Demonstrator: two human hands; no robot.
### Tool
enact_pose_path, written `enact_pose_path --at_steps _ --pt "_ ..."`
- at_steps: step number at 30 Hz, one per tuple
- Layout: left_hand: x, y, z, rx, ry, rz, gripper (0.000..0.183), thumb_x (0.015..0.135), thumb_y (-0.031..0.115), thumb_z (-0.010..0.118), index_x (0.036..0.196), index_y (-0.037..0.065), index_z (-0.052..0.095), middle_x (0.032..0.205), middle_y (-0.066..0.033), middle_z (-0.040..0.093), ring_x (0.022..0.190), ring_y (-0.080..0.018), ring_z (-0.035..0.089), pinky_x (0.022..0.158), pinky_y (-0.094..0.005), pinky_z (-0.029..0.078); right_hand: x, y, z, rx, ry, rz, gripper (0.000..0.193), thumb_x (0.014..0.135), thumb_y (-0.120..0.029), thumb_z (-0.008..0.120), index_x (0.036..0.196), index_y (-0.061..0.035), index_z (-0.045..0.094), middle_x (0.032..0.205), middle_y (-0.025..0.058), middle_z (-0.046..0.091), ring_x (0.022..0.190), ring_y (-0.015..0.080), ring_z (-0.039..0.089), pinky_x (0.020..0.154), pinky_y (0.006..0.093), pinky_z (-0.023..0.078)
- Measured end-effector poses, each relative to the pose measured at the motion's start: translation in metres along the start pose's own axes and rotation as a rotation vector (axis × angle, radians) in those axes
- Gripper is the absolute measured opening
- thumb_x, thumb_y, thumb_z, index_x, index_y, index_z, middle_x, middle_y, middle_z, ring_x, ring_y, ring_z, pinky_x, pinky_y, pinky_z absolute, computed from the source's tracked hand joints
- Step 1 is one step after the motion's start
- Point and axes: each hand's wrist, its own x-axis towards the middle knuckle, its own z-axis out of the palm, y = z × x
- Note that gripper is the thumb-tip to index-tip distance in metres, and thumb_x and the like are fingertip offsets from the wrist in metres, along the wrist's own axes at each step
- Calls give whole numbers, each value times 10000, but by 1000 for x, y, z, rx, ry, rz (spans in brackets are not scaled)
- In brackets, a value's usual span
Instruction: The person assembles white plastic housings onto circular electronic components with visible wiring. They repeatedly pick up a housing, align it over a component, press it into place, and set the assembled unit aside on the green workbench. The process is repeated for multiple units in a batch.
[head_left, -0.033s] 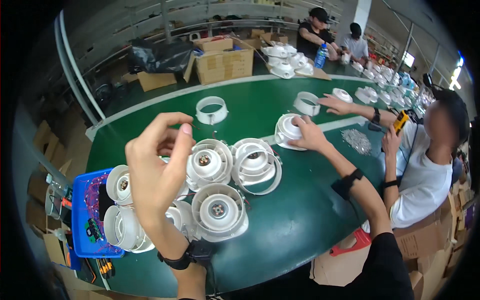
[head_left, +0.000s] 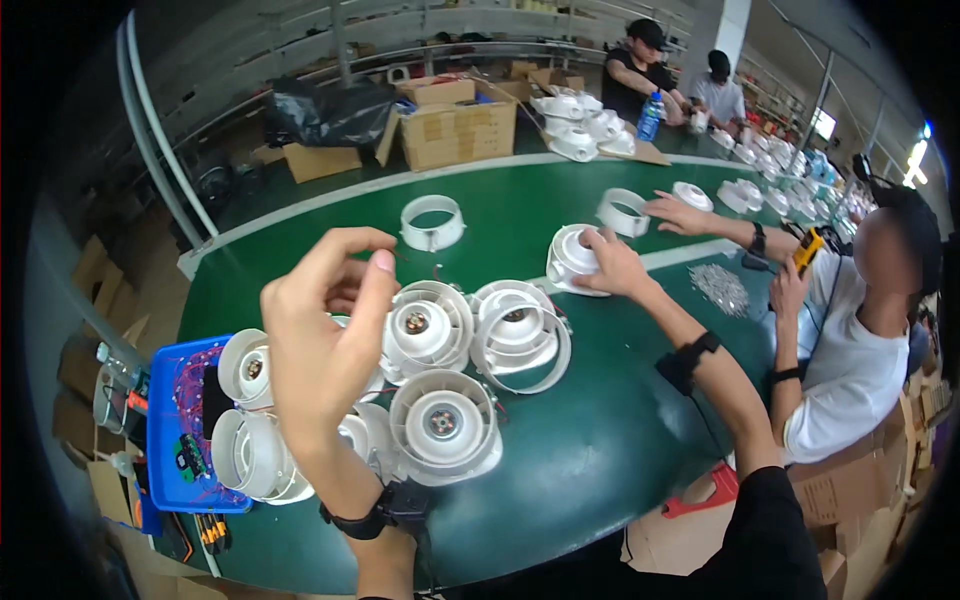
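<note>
My left hand (head_left: 325,345) is raised over the cluster of fan housings, thumb and forefinger brought together. A thin reddish wire shows at its fingertips; whether they grip it is unclear. My right hand (head_left: 615,265) grips a white domed fan housing (head_left: 572,250) on the green table. Between the hands stand white fan units with round motor centres: one behind (head_left: 428,325), one in front (head_left: 442,425) and one with a loose ring (head_left: 548,380) leaning on it. Further units (head_left: 240,455) are partly hidden by my left hand and forearm.
A blue tray (head_left: 160,470) with wires and a green circuit board stands at left. White rings (head_left: 433,245) (head_left: 608,208) lie farther back. At right, a co-worker (head_left: 860,370) holds a yellow tool (head_left: 808,250) beside a pile of small metal parts (head_left: 718,288). Cardboard boxes (head_left: 460,135) stand behind.
The whole view has shifted slightly. My right hand and the domed housing have come a little to the left, closer to the cluster. My left hand keeps its pose.
</note>
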Motion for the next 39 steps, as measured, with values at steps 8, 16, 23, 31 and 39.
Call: enact_pose_path --at_steps 8,16,23,31,39 --pt "5 -4 3 -11 14 -12 102 883 55 635 945 -21 665 662 -106 665 589 -111 642 563 -244 502 120 -20 55 67 7 17 724 665 -310 799 1291 -217 447 1311 227 489 1219 465 492 973 526 480" --pt "3 -13 0 42 20 -9 125 876 91 643 930 -18 673 648 -99 664 580 -101 631 566 -233 487 65 -76 -23 656 -241 -133 364 924 -237 643 1211 -14 625 1173 94 655 1079 172 603 942 315 479" --pt "2 -10 19 111 -137 -31 186 938 141 614 1019 -19 665 758 -72 675 687 -100 636 648 -235 507 -23 -120 -51 431 -399 -469 663 836 -270 715 1410 -66 453 1359 201 513 1246 339 516 1035 400 435" --pt "1 -1 31 113 -88 -6 103 885 58 626 948 -13 667 652 -85 665 595 -94 625 584 -221 480 17 -98 3 648 -479 -316 458 863 -151 602 1307 -44 569 1270 163 624 1154 297 604 1021 364 448" --pt "3 -6 41 82 -173 39 118 868 56 641 960 -13 667 671 -89 676 593 -114 639 560 -237 478 -1 -81 -51 670 -835 -180 262 880 -69 560 1118 -33 664 906 100 720 835 171 698 761 296 552"
